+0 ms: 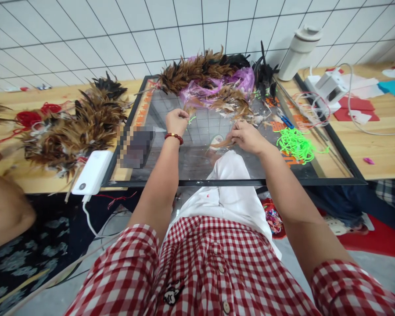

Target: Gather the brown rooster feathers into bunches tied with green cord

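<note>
My left hand (177, 121) is closed in a pinch over the glass panel (197, 162), holding a thin green cord (192, 118); a red bead bracelet sits on its wrist. My right hand (246, 137) is closed on a small bunch of brown feathers (222, 143) lying just above the glass. Beyond both hands is a heap of brown feathers (197, 70) on a purple plastic bag (240, 81).
A second feather heap (75, 123) and red thread (29, 117) lie left. A white power bank (92, 172) rests on the frame's corner. Green cord pile (296, 145), scissors (285, 120), white bottle (299, 52) and power strip (329, 87) are right. Another person's arm (3, 210) is at far left.
</note>
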{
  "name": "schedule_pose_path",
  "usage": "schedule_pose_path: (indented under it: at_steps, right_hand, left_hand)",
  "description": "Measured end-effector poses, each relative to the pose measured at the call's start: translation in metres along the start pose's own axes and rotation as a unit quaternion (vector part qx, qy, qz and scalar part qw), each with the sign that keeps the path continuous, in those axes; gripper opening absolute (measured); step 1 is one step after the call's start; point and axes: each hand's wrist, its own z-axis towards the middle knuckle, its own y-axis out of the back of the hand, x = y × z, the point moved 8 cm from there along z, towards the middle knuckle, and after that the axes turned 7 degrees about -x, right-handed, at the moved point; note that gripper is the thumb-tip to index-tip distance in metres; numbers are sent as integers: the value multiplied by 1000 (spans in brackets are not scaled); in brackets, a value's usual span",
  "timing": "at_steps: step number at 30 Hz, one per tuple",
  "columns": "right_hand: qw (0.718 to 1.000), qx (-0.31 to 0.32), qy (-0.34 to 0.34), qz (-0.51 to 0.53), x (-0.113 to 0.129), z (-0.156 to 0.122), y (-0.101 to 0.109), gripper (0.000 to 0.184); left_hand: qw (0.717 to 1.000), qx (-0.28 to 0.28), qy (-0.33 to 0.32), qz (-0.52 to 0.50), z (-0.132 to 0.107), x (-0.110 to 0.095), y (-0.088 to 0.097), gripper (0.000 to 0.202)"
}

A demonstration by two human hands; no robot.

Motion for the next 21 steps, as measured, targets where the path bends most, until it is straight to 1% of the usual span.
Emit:
schedule_pose_path:
  at_steps: [2, 3, 4, 5, 6, 7, 9, 10, 11, 12, 13, 15, 17, 19, 21]
  right_hand:
    - [1000, 4, -9, -4, -1, 0, -1, 30]
    - [1000, 1, -16, -5, -1, 0, -1, 28]
    - [1000, -2, -23, -4, -1, 1, -1, 26]
    - [999, -7, -32, 1, -1, 1, 0, 24]
    - [999, -15, -41, 13, -2, 2, 1, 22]
    - [998, -30, -52, 33, -2, 3, 3, 19]
    - [987, -86, -94, 103, -7, 5, 11, 13]
    - [972, -124, -128, 153, -12, 5, 17, 9]
    - [950, -162, -168, 210, -19, 4, 22, 5]
    - [920, -195, -211, 268, -26, 2, 25, 2]
    - [885, -220, -251, 324, -32, -1, 27, 4]
    - [817, -245, -313, 418, -40, -5, 27, 10]
    - [762, -255, -349, 483, -43, -8, 26, 15]
    - [724, -264, -363, 523, -42, -10, 25, 18]
    - [707, -274, -358, 545, -41, -10, 26, 19]
  left_hand:
    - [998, -55, -4, -24, 1, -4, 10, 20]
    - [996, -78, -6, -45, 0, -8, 11, 21]
    - [993, -91, -11, -71, -2, -13, 10, 21]
    - [991, -86, -16, -100, -4, -19, 4, 22]
    - [989, -67, -18, -132, -7, -25, -7, 22]
    - [986, -28, -22, -161, -10, -33, -21, 21]
    - [976, 49, -21, -213, -20, -48, -53, 21]
    - [969, 81, -13, -234, -26, -53, -67, 20]
    - [962, 99, 0, -254, -32, -58, -79, 19]
    - [956, 109, 16, -271, -37, -60, -88, 17]
    - [951, 115, 38, -284, -43, -61, -95, 16]
    - [941, 129, 90, -301, -55, -60, -106, 14]
    - [930, 153, 125, -309, -69, -58, -111, 14]
    - [926, 183, 127, -306, -82, -59, -113, 11]
    - [922, 214, 116, -302, -93, -61, -113, 7]
